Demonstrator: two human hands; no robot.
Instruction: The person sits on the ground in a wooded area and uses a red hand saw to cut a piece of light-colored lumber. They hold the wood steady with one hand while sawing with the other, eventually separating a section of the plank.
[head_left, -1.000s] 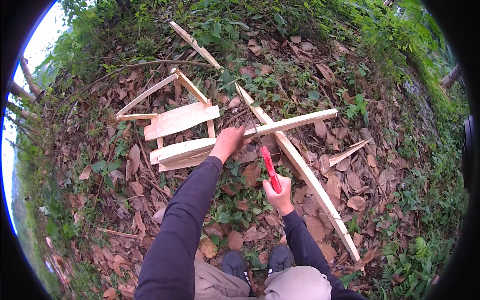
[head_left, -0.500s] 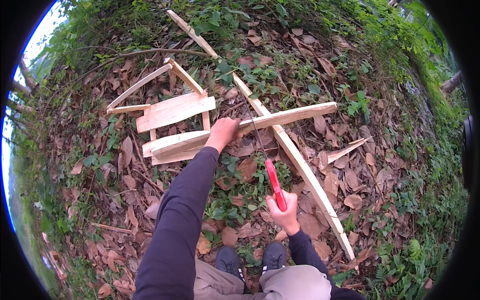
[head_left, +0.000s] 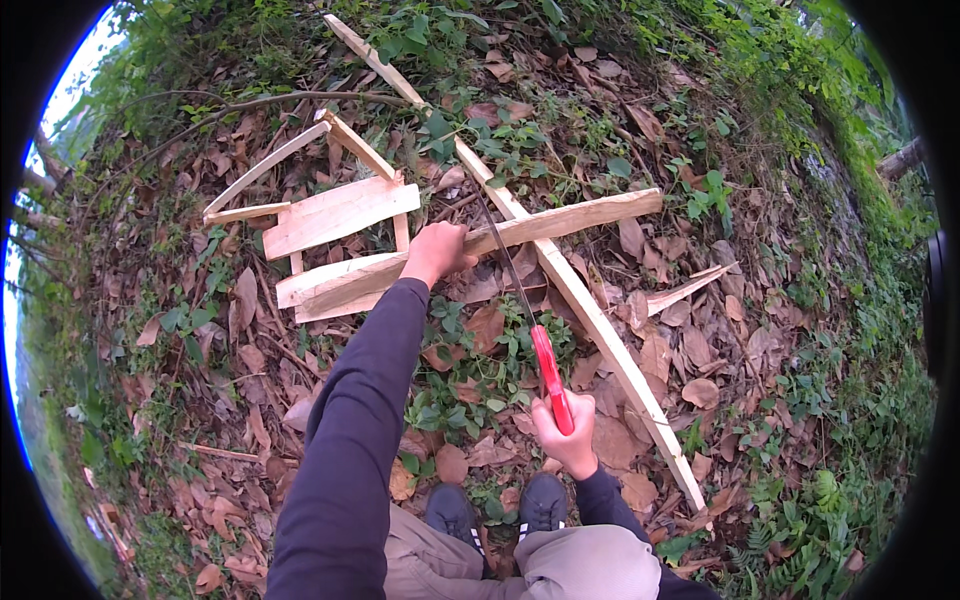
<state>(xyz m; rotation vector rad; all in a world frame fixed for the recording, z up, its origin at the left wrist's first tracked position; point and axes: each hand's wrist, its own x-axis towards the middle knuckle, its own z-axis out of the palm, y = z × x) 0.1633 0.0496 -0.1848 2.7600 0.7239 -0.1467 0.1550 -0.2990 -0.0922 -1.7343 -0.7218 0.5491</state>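
Landmark: the plank (head_left: 480, 250), a pale rough-split slab lying nearly level across the leaf litter.

Left of the plank's left end: a frame (head_left: 310, 195) of thin pale slats, with one wider board across it, flat on the ground. Its lower edge touches or overlaps the plank end; the joint is not clear.

On the plank, near its middle: left hand (head_left: 435, 252), dark sleeve, fingers curled together and clamped over the plank's near edge. Judged: it presses down to keep the wood from shifting under the cut.

Just right of that hand: saw (head_left: 520, 300). Thin dark blade, straight, crossing the plank at a steep angle, tip beyond the plank's far side. The blade sits close beside the holding hand, probably so the wood is stiffest where it is cut.

Under the plank, crossing it: a long lath (head_left: 600, 325), pale and narrow, running diagonally from far above the plank to well below and right of it. It seems to lift the plank off the ground as a rest.

Below the plank: right hand (head_left: 565, 435), fingers wrapped tight round the saw's red handle, smooth and plastic-looking.

Right of the plank: a small pale splinter (head_left: 690, 288) among dry brown leaves (head_left: 700, 390) and green weeds.

Below everything: two dark shoes (head_left: 500, 505).
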